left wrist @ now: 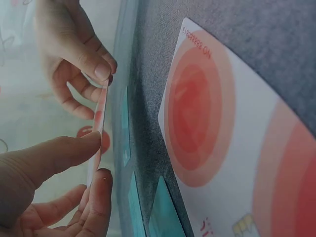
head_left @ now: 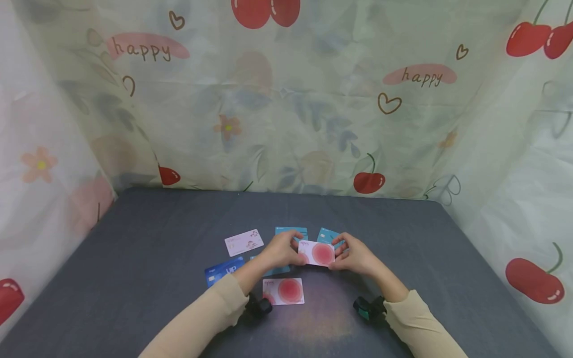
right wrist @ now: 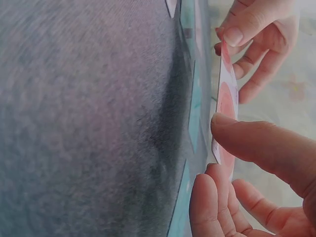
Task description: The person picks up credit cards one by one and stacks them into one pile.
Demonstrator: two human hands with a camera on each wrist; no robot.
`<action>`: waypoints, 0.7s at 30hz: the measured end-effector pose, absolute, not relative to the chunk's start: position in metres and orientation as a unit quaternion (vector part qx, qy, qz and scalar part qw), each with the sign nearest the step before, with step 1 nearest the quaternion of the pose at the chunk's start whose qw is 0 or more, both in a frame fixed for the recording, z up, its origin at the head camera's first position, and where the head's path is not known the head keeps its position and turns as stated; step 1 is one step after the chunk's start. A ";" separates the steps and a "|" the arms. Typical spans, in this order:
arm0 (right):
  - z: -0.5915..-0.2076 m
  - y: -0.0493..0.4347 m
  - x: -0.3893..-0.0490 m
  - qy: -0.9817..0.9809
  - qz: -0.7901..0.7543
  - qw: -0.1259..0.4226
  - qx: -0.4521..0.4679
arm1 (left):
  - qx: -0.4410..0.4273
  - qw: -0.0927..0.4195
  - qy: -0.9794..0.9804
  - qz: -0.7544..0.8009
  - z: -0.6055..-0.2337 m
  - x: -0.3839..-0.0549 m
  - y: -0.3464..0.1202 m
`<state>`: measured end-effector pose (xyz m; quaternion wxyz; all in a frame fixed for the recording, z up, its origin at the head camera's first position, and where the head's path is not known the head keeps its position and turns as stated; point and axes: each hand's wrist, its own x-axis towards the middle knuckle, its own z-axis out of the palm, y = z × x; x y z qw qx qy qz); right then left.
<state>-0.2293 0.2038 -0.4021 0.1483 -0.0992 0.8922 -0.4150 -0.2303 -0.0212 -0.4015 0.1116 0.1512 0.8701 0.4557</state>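
Across the grey table (head_left: 134, 278) lie cards (head_left: 243, 242); above, left grip (head_left: 283, 249) and right grip (head_left: 356, 255) pinch one card (head_left: 317, 253) by opposite ends.

- My head camera looks forward and down, from farthest away, over the table (head_left: 134, 278) to the curtain (head_left: 286, 119).
- My left wrist camera (head_left: 259, 306), close and turned sideways, looks past my left hand (head_left: 280, 250) toward my right hand (head_left: 356, 256).
- My right wrist camera (head_left: 369, 309), also near and sideways, faces my left hand.
- All views share both hands and the held card (head_left: 316, 253).
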 end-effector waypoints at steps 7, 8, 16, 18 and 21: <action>-0.398 0.201 -0.226 0.891 -0.419 0.144 -0.101 | 0.152 0.101 0.868 0.461 -0.400 -0.226 -0.026; -0.397 0.200 -0.225 0.891 -0.419 0.144 -0.101 | 0.154 0.099 0.867 0.463 -0.400 -0.225 -0.027; -0.391 0.197 -0.221 0.890 -0.421 0.134 -0.115 | 0.152 0.093 0.860 0.479 -0.397 -0.219 -0.032; -0.390 0.197 -0.220 0.889 -0.421 0.132 -0.119 | 0.152 0.092 0.857 0.484 -0.396 -0.218 -0.033; -0.387 0.195 -0.218 0.888 -0.422 0.129 -0.127 | 0.151 0.093 0.853 0.492 -0.395 -0.216 -0.035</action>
